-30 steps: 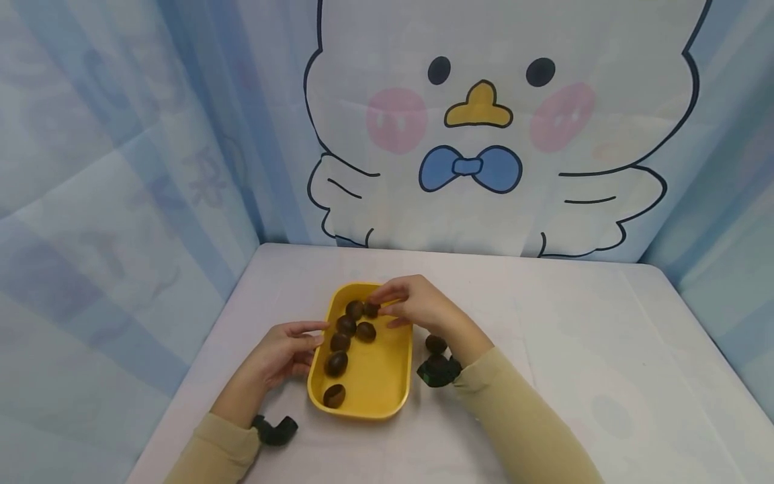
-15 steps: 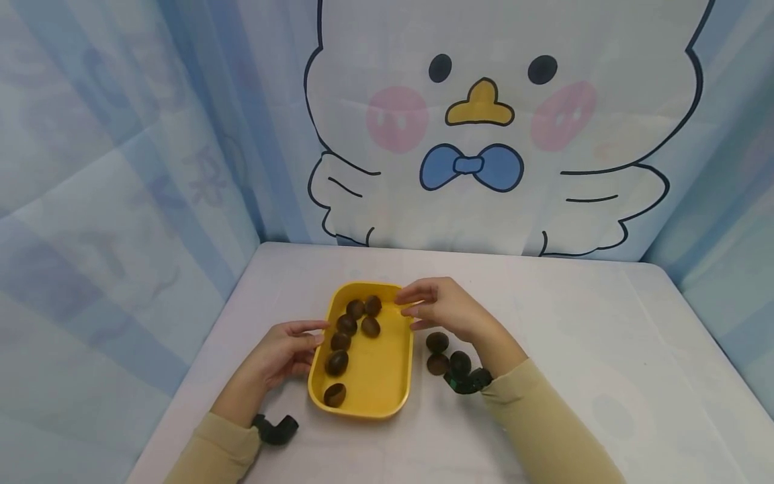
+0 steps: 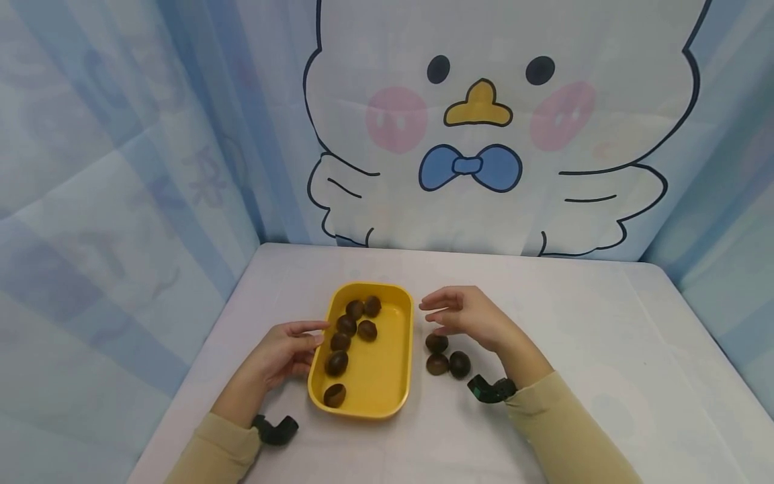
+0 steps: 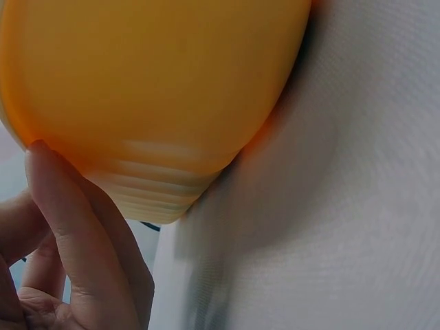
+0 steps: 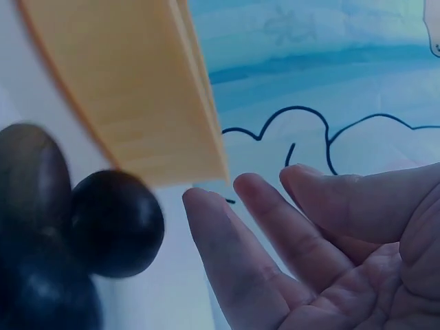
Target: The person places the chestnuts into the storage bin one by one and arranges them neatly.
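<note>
A yellow tray (image 3: 377, 383) stands on the table, with several dark brown, rounded, chestnut-like things (image 3: 347, 325) mostly along its left side. My left hand (image 3: 284, 353) is at the tray's left edge, its fingers loosely extended. In the left wrist view a fingertip (image 4: 41, 155) touches the tray's outer wall near the rim. My right hand (image 3: 468, 312) hovers right of the tray with nothing between its loosely bent fingers. Just below it, three more chestnut-like things (image 3: 459, 364) lie close together on the table; in the right wrist view a dark one (image 5: 118, 223) overlaps the tray wall (image 5: 130, 82).
A pale cloth covers the table (image 3: 605, 349). Blue curtains (image 3: 109, 202) hang at the sides, and a cartoon backdrop (image 3: 484, 202) rises behind the far edge. Dark wrist-worn devices (image 3: 277, 430) sit at both sleeves.
My right hand has withdrawn from inside the tray, moving right past its rim. The nut-like thing nearest the tray's middle has rocked slightly. My left hand stays put.
</note>
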Demonstrator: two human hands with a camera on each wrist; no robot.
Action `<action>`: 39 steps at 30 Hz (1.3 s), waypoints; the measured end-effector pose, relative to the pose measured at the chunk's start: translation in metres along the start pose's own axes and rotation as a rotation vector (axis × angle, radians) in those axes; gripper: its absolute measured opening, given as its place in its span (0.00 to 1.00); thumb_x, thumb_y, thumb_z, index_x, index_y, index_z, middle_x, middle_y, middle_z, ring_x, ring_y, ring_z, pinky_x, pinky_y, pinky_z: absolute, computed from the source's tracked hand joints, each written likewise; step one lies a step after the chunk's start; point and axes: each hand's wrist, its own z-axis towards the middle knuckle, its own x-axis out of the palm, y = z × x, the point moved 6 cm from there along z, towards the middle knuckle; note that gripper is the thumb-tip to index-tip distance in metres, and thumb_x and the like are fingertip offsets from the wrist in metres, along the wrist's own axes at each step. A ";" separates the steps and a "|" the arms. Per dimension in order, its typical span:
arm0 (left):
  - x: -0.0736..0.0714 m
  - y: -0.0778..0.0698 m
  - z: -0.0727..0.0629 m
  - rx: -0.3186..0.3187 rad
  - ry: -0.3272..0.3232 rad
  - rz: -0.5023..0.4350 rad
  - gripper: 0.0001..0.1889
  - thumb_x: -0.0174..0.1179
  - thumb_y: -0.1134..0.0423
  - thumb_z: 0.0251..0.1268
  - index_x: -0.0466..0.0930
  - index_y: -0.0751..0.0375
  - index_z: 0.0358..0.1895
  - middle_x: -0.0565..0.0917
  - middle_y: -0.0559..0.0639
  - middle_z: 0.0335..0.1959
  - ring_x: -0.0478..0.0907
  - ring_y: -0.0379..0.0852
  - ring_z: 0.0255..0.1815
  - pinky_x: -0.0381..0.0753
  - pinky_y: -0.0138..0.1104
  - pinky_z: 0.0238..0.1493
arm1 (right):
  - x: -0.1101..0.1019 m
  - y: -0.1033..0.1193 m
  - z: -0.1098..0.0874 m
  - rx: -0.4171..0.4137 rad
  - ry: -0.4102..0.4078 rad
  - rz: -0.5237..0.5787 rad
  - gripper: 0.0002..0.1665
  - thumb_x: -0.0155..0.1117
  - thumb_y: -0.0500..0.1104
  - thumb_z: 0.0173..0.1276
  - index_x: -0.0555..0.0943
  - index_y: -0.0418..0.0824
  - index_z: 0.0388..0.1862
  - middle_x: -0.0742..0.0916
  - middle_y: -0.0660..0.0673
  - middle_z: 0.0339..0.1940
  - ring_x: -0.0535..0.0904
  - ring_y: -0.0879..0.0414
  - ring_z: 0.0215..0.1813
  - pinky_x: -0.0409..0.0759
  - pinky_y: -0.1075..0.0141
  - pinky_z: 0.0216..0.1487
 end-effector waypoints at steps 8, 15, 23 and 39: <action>0.001 0.001 0.000 0.002 -0.007 0.015 0.27 0.67 0.60 0.76 0.78 0.58 0.75 0.89 0.50 0.37 0.84 0.43 0.25 0.88 0.30 0.29 | -0.006 -0.015 -0.009 -0.010 -0.043 -0.125 0.21 0.66 0.33 0.75 0.84 0.37 0.65 0.87 0.34 0.68 0.87 0.41 0.66 0.88 0.52 0.66; 0.000 0.000 -0.001 -0.002 -0.005 0.008 0.27 0.66 0.60 0.76 0.78 0.58 0.75 0.89 0.49 0.36 0.85 0.42 0.25 0.88 0.30 0.29 | -0.010 -0.028 -0.012 0.003 -0.044 -0.177 0.20 0.68 0.35 0.75 0.85 0.38 0.64 0.88 0.36 0.66 0.88 0.43 0.64 0.87 0.50 0.67; 0.001 0.001 0.000 -0.002 -0.008 0.012 0.27 0.67 0.60 0.76 0.78 0.58 0.75 0.89 0.49 0.36 0.85 0.43 0.25 0.88 0.30 0.29 | -0.005 -0.039 -0.011 0.043 0.001 -0.195 0.23 0.71 0.36 0.72 0.85 0.38 0.64 0.89 0.39 0.64 0.88 0.45 0.63 0.84 0.43 0.70; -0.001 0.001 0.001 0.003 -0.009 0.009 0.26 0.66 0.61 0.76 0.79 0.58 0.74 0.89 0.49 0.35 0.86 0.42 0.25 0.89 0.31 0.30 | 0.001 -0.045 -0.002 0.019 -0.002 -0.260 0.19 0.75 0.34 0.68 0.87 0.38 0.58 0.93 0.45 0.49 0.88 0.55 0.50 0.87 0.56 0.59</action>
